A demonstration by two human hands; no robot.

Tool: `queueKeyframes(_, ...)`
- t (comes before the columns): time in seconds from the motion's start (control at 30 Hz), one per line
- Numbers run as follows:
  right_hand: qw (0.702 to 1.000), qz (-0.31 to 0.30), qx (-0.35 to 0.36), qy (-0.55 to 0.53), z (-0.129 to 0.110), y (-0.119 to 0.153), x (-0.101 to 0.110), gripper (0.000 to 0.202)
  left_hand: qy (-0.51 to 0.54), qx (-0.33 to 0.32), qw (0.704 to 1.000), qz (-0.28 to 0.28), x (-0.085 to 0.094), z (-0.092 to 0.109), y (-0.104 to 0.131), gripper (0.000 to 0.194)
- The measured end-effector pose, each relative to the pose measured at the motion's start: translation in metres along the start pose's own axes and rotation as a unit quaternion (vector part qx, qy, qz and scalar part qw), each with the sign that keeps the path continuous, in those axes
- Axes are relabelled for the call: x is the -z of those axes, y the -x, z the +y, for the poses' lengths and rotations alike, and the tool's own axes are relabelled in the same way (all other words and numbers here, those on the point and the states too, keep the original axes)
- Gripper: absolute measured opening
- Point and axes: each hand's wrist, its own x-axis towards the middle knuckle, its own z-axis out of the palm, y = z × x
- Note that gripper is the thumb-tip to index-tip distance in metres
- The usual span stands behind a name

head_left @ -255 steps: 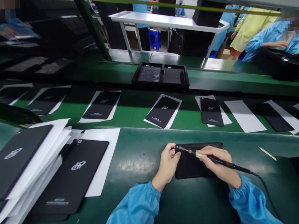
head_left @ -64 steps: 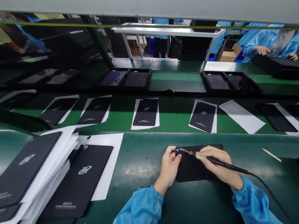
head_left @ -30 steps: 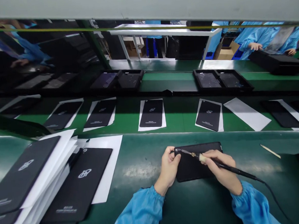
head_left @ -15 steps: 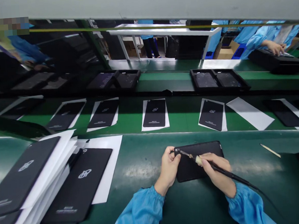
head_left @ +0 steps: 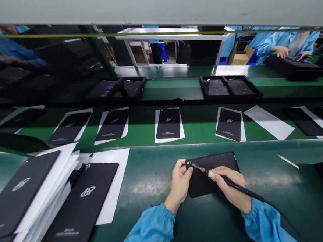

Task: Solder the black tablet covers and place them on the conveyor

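A black rectangular panel (head_left: 204,182) lies on the green bench in front of me. My left hand (head_left: 180,180) grips its upper left corner between thumb and fingers. In my right hand (head_left: 232,188) is a soldering iron (head_left: 211,174) with a pale collar and a black cable running off to the lower right. Its metal tip points at a small light part (head_left: 188,163) in that corner, close to my left thumb. Whether the tip touches the part is too small to tell.
Black tablet covers (head_left: 89,199) and white sheets (head_left: 114,205) are stacked at the left. More covers (head_left: 167,123) rest on a green belt (head_left: 197,127) beyond the bench. A thin stick (head_left: 288,161) lies at the right. Black trays (head_left: 230,94) and a person's hands (head_left: 281,51) are farther back.
The view has shifted slightly. Across the line, the other person's hands have moved apart. My hands keep the same hold on the panel and the soldering iron.
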Motion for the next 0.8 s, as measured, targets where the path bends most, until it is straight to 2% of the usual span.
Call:
queueKeyframes(0.1,0.999,0.045,-0.012,0.009,0.011,-0.004,0.015,0.022,0.001,0.009,1.0,0.003,0.0,-0.001,-0.001,0.046)
queueKeyframes(0.17,0.996,0.061,0.015,0.065,0.02,-0.012,0.024,0.028,-0.007,0.008,1.0,0.01,0.001,0.0,-0.002,0.049)
queueKeyframes(0.27,0.979,-0.002,0.072,0.19,0.039,-0.024,0.032,0.023,-0.024,0.01,1.0,0.012,0.002,0.002,-0.004,0.053)
queueKeyframes(0.37,0.961,-0.073,0.069,0.257,0.061,-0.027,0.038,0.018,-0.03,0.036,0.999,-0.02,0.004,0.004,-0.007,0.053)
queueKeyframes(0.43,0.959,-0.07,0.051,0.268,0.073,-0.026,0.048,0.021,-0.041,0.037,0.998,-0.028,0.005,0.004,-0.009,0.056)
queueKeyframes(0.5,0.959,-0.025,0.024,0.28,0.084,-0.026,0.066,0.025,-0.046,0.019,0.999,-0.018,0.006,0.003,-0.011,0.057)
queueKeyframes(0.57,0.951,0.049,-0.015,0.304,0.094,-0.031,0.094,0.027,-0.044,0.006,0.999,-0.015,0.007,0.0,-0.013,0.056)
queueKeyframes(0.67,0.919,0.16,-0.067,0.354,0.108,-0.05,0.148,0.025,-0.059,0.003,0.998,-0.031,0.01,-0.006,-0.015,0.051)
queueKeyframes(0.73,0.894,0.21,-0.093,0.384,0.115,-0.069,0.182,0.026,-0.071,-0.002,0.997,-0.036,0.011,-0.008,-0.017,0.049)
queueKeyframes(0.8,0.875,0.24,-0.116,0.404,0.12,-0.089,0.208,0.027,-0.076,-0.005,0.996,-0.038,0.011,-0.009,-0.017,0.049)
